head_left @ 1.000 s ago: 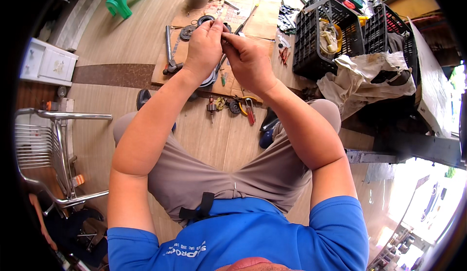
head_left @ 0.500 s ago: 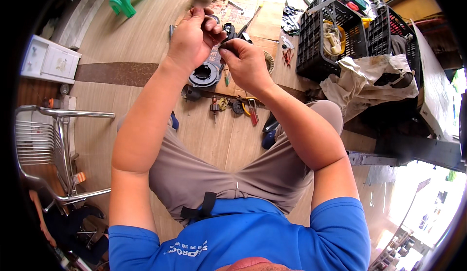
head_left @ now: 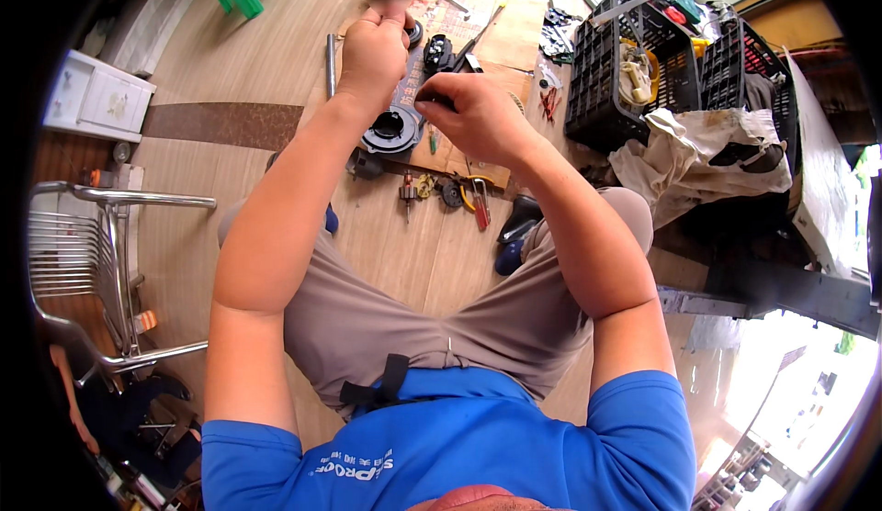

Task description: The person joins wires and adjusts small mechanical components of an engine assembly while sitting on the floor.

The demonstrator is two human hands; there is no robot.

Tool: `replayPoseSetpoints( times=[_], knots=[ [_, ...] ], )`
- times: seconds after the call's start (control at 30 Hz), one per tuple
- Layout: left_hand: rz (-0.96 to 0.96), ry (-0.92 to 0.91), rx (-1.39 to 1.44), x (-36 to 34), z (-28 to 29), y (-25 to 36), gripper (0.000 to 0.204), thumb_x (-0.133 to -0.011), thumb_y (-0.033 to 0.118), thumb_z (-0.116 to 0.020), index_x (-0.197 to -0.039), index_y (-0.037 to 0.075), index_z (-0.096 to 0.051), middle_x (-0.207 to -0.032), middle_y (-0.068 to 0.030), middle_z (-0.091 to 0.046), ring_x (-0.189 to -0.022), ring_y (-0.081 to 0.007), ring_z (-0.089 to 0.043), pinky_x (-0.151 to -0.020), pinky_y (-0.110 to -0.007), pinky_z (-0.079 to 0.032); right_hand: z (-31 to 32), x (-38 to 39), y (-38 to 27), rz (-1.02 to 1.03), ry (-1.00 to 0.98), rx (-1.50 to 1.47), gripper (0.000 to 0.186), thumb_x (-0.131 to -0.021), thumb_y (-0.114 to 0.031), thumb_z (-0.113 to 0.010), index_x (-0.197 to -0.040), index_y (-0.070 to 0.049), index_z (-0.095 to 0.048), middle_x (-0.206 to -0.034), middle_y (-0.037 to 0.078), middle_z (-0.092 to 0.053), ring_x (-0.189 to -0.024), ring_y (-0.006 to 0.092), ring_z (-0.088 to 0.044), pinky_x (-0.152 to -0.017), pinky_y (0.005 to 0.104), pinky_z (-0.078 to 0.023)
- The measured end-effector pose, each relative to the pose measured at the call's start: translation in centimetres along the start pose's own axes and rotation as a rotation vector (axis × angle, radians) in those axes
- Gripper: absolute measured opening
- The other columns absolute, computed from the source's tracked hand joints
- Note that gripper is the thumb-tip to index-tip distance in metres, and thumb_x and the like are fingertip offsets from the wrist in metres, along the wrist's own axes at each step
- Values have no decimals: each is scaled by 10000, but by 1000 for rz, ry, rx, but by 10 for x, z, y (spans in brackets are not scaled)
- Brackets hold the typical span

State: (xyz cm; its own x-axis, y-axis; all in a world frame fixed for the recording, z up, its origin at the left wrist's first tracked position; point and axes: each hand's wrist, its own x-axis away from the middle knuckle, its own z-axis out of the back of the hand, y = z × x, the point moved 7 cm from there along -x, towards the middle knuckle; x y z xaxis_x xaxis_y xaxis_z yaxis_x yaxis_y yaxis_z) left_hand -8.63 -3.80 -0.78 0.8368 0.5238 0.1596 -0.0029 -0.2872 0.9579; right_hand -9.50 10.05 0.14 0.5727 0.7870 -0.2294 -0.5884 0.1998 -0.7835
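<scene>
Silvery and straight, a bar (head_left: 332, 66) is seen at nine o'clock from the left hand (head_left: 371, 56), whose fingers are curled, any grip hidden. Toward six, a grey ring-shaped housing (head_left: 401, 145), ungripped, could be knocked by a lowered wrist. The right hand (head_left: 480, 114) is curled, contents unclear. Hands are parted wider than half a second ago.

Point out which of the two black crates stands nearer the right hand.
The left black crate, with pale items inside; the other crate stands to its right in the picture, farther from the right hand.
</scene>
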Motion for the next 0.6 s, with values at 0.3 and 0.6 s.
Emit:
replayPoseSetpoints(
  times=[0.3,0.6],
  knots=[
    [133,-358,-512,17,-24,-34,270,-1025,322,-482,-952,87,-592,-663,40,-508,-539,-41,-429,-448,-206,-327,25,-2,-1,173,-68,351,183,-891,-269,-625,-924,-95,-675,-881,105,-682,-883,309,-647,-780,414,-506],
    [395,-565,-269,33,-26,-38,228,-1045,279,-439,-980,96,-559,-732,-7,-572,-553,-61,-448,-472,-206,-321,54,-7,3,149,55,210,201,-877,-234,-644,-881,-34,-657,-811,172,-654,-798,341,-641,-710,396,-505]
  ],
)
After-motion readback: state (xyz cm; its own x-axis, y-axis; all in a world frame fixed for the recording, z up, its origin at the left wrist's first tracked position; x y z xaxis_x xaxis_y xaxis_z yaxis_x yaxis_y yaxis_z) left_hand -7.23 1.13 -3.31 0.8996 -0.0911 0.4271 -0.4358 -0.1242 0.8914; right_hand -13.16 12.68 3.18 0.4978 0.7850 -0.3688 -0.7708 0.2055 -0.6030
